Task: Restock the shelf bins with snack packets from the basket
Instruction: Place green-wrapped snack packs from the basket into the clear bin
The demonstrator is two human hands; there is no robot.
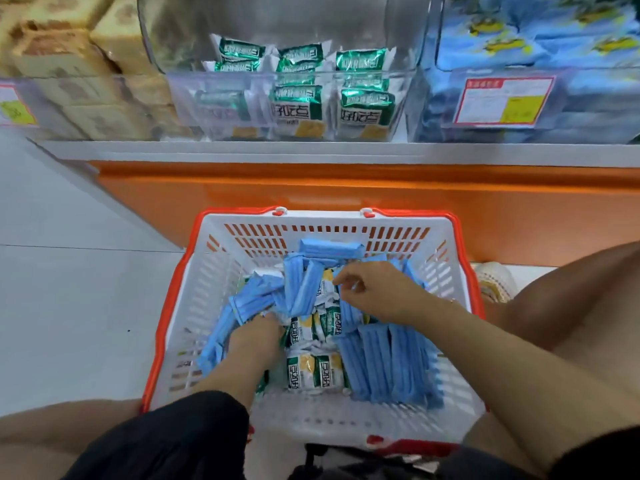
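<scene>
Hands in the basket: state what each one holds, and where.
Cannot be told. The left hand digs under blue packets, fingertips hidden; the right hand curls above them, nothing clearly pinched.

Left hand (258, 336) reaches down — right hand (377, 289) hovers, fingers curled.

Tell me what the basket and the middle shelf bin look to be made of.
Basket: moulded plastic, matte white with orange rim, judging by its slotted lattice walls. Middle shelf bin: clear hard plastic, likely acrylic, glossy; the green packets show through it.
</scene>
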